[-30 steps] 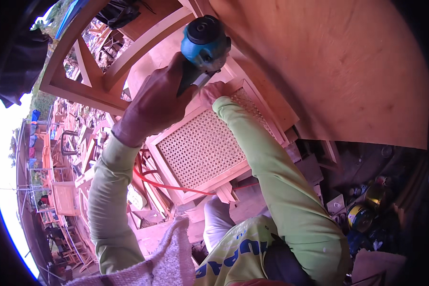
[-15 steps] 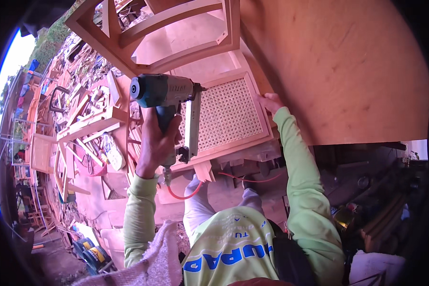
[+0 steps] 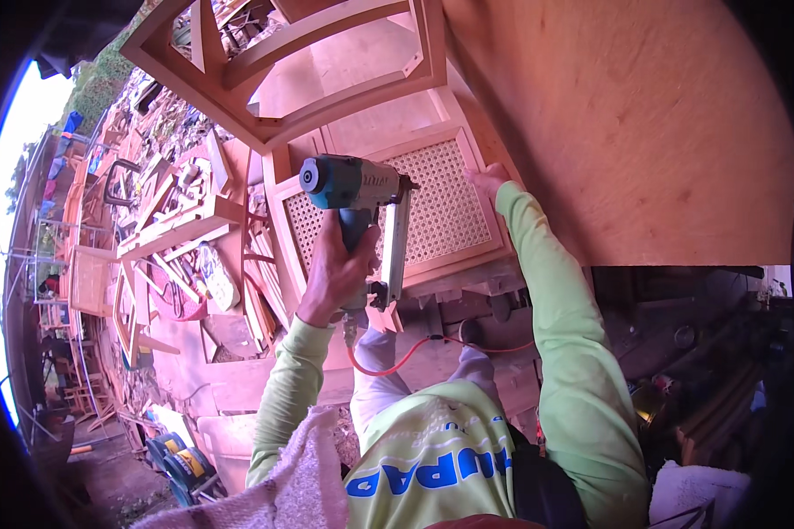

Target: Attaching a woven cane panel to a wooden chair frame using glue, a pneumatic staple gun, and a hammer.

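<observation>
My left hand point(image 3: 337, 273) is wrapped round the grip of a teal and grey air nail gun point(image 3: 353, 183), held above a wooden frame with a woven cane panel point(image 3: 445, 207). The gun's long magazine points down toward me and hides part of the cane. A red air hose point(image 3: 397, 367) runs from the base of its grip. At the frame's right edge, my right hand point(image 3: 489, 179) holds the wooden rail, its fingers curled over the edge. The gun's nose is over the cane, and I cannot tell whether it touches.
An open wooden chair frame point(image 3: 326, 115) stands beyond the cane panel. A large plywood sheet point(image 3: 626, 132) rises on the right. Wood offcuts point(image 3: 181, 229) are heaped at the left, with a blue and yellow machine point(image 3: 181, 463) lower down.
My left hand has carried the nail gun right and slightly toward me, uncovering cane on the left. My right hand has shifted slightly left along the frame's edge.
</observation>
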Action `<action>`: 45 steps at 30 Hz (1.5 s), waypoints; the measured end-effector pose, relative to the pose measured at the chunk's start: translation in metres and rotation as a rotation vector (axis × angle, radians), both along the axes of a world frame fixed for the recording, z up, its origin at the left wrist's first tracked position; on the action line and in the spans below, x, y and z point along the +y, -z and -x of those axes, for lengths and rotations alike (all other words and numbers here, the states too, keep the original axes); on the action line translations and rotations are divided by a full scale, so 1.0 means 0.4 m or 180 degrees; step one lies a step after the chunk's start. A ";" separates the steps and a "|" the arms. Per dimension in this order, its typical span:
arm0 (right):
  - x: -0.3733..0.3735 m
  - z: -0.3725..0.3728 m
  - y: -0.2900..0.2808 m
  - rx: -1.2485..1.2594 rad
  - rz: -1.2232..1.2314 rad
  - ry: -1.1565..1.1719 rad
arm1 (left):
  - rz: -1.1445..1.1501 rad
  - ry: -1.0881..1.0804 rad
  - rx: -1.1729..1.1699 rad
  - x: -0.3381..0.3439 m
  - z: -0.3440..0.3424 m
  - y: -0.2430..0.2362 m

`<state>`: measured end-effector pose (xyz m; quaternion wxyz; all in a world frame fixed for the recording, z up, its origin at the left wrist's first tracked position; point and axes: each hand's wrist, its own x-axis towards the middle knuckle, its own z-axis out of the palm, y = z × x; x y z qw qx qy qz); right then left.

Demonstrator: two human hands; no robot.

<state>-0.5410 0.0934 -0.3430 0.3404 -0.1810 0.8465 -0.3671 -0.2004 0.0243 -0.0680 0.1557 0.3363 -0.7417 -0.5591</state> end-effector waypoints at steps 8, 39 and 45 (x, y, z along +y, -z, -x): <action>-0.031 -0.049 -0.078 0.0199 -0.0279 0.0092 | 0.0161 0.0164 0.0209 -0.053 0.155 0.030; -0.024 -0.066 -0.043 0.0302 -0.0019 0.0347 | 0.1180 0.0834 -0.0068 -0.091 0.356 0.125; -0.024 -0.071 -0.054 0.0363 -0.0110 0.0322 | 0.1291 0.0900 -0.0149 -0.093 0.369 0.135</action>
